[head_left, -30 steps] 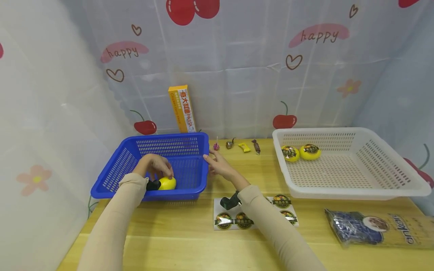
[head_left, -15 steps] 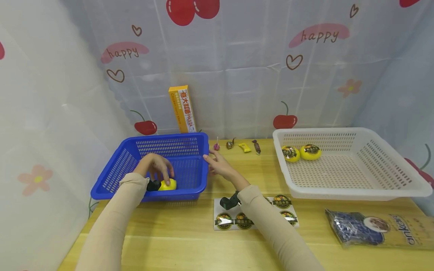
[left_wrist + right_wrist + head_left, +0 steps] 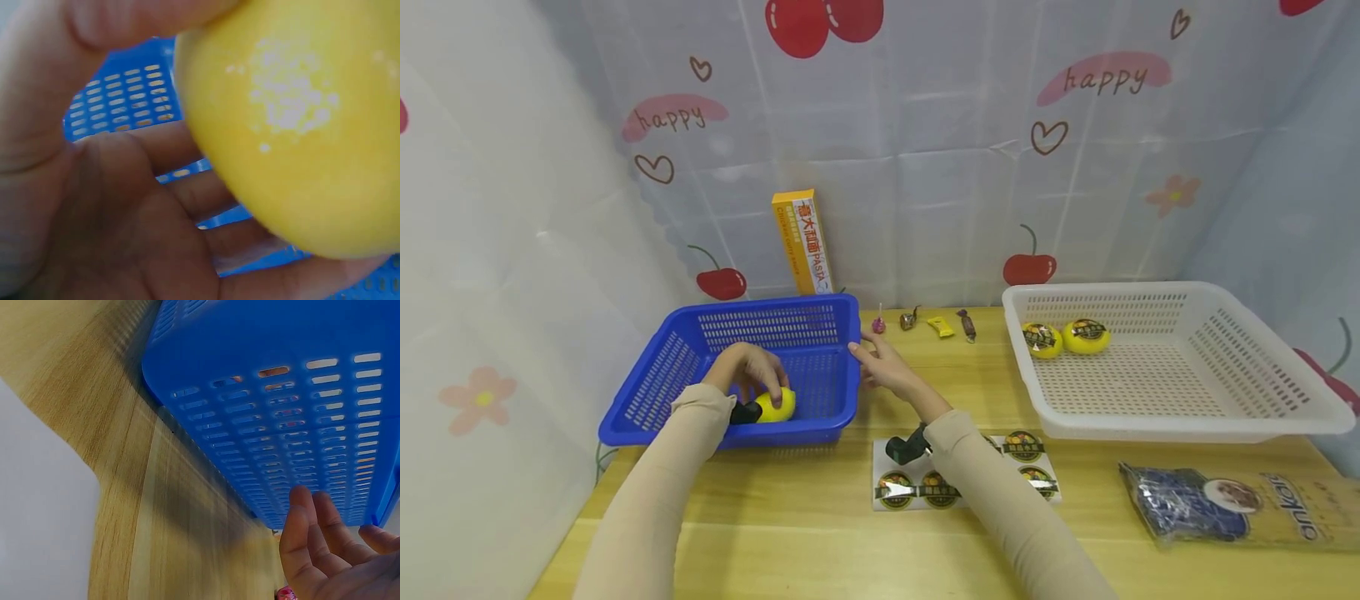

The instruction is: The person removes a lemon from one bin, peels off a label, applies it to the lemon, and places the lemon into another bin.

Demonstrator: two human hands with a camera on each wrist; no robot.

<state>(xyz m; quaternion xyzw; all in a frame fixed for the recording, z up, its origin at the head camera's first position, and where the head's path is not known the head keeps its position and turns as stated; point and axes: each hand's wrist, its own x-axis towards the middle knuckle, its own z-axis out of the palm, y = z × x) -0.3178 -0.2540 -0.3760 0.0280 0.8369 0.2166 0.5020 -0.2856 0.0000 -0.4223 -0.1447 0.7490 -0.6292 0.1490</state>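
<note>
In the head view my left hand (image 3: 752, 371) reaches down inside the blue basket (image 3: 655, 434), near its front wall. It holds a yellow lemon (image 3: 781, 407), thumb on one side and fingers curled round the other. The left wrist view shows the lemon (image 3: 287, 137) large and shiny, with no sticker on the side facing that camera. My right hand (image 3: 887, 367) is at the basket's right side, its thumb at the rim. In the right wrist view its loosely extended fingers (image 3: 300, 544) rest along the outside of the perforated wall.
A white basket (image 3: 1150, 423) with two stickered lemons stands at right. Round stickers fill a sheet (image 3: 880, 502) under my right forearm. Behind are a pasta box (image 3: 805, 242), a lollipop (image 3: 878, 323) and several wrapped candies (image 3: 940, 327). A pasta bag (image 3: 1240, 504) lies front right.
The left hand has shifted slightly right with the lemon, and its fingers have changed place on it. The right hand has stayed at the basket's side.
</note>
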